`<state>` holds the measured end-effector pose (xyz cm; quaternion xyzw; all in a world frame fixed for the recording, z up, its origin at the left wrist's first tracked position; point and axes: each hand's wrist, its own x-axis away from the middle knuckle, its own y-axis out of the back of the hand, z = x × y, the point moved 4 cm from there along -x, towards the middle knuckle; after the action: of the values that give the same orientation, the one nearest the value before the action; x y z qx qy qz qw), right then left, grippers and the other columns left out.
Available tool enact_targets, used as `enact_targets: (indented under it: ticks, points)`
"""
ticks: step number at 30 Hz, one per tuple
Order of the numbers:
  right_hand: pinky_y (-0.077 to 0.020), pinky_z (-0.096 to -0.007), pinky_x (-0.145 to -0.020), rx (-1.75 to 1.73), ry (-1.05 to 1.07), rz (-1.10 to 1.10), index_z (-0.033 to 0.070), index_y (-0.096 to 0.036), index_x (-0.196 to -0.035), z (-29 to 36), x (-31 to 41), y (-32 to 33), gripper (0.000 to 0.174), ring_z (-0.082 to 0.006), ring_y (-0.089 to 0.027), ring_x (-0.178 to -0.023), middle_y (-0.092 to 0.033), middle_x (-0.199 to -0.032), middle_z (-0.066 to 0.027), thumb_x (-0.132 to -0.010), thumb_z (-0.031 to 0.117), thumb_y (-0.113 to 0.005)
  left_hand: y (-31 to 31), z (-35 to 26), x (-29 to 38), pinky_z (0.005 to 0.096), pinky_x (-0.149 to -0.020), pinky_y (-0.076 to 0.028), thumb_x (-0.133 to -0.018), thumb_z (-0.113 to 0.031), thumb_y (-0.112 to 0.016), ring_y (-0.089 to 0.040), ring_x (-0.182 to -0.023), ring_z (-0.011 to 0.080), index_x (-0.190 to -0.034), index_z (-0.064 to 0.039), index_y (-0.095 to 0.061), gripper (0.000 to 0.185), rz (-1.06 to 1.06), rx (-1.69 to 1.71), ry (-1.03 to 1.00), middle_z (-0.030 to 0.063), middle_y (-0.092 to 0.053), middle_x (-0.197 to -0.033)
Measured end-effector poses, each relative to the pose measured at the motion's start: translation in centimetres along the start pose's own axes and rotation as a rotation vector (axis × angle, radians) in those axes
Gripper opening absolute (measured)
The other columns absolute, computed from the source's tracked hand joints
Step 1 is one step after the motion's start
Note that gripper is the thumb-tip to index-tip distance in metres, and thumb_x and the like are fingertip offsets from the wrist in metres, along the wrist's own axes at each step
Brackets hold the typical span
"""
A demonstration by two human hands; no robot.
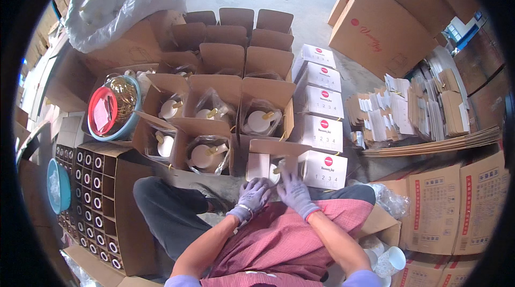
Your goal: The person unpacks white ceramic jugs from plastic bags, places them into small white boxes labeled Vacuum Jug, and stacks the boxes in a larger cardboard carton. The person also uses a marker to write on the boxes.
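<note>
Right before me stands a small open carton, white inside, its brown back flap raised. A white lidded vessel with a gold-coloured piece on it sits in the carton, partly hidden by my fingers. My left hand, in a purple-grey glove, has its curled fingers on the carton's near left edge. My right hand, gloved alike, reaches to the vessel and the carton's right side. Its fingertips are blurred, so whether they grip the gold-coloured piece is unclear.
Ahead are several open cartons with bagged white vessels. A row of closed white boxes runs on the right, near folded cardboard. To the left are a blue basin and a divided carton; patterned cups lie lower right.
</note>
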<state>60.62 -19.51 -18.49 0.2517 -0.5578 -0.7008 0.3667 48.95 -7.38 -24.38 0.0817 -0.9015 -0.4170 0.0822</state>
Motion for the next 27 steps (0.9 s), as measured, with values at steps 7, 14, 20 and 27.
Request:
enact_targets:
  ticks: [7, 14, 20, 27]
  points:
    - [-0.0441, -0.0478, -0.091, 0.212, 0.125, 0.270, 0.033, -0.038, -0.147, 0.0, -1.7, -6.5, 0.062, -0.0328, -0.052, -0.108, -0.049, -0.123, -0.0161, -0.088, 0.025, -0.053, 11.6, 1.6, -6.2, 0.0365, -0.113, -0.029, -0.100, -0.025, -0.048, -0.039, -0.137, 0.0326, -0.145, 0.005, -0.032, 0.057, -0.609, 0.587, 0.175, 0.0237, -0.041, -0.146]
    - [-0.0492, -0.0517, -0.094, -1.926, -0.672, 0.179, 0.006, -0.048, -0.131, -7.4, -0.7, -3.7, 0.047, -0.0298, -0.059, -0.115, -0.057, -0.128, -0.0152, -0.099, 0.039, -0.042, 11.1, -0.6, -4.7, 0.0505, -0.097, -0.042, -0.088, -0.048, -0.059, -0.052, -0.115, 0.0453, -0.123, -0.021, -0.064, 0.044, -0.012, -0.024, 0.049, 0.0249, -0.051, -0.133]
    - [-0.0465, -0.0468, -0.098, -0.624, -0.085, 0.205, 0.007, -0.038, -0.142, -7.7, 1.5, 0.8, 0.074, -0.0290, -0.058, -0.115, -0.055, -0.130, -0.0182, -0.089, 0.054, -0.058, 2.7, 3.0, -2.6, 0.0441, -0.110, -0.033, -0.085, -0.039, -0.070, -0.036, -0.134, 0.0453, -0.152, -0.013, -0.025, 0.085, 0.061, 0.440, -0.030, 0.0305, -0.033, -0.147]
    - [-0.0527, -0.0411, -0.073, 0.173, 0.132, 0.287, 0.008, -0.041, -0.143, -6.3, 0.3, -0.5, 0.079, -0.0292, -0.068, -0.079, -0.068, -0.093, -0.0122, -0.086, 0.060, -0.057, 3.3, 3.2, -1.6, 0.0447, -0.110, -0.034, -0.084, -0.027, -0.069, -0.037, -0.132, 0.0463, -0.150, -0.002, -0.021, 0.086, 0.088, 0.180, -0.160, 0.0319, -0.038, -0.140]
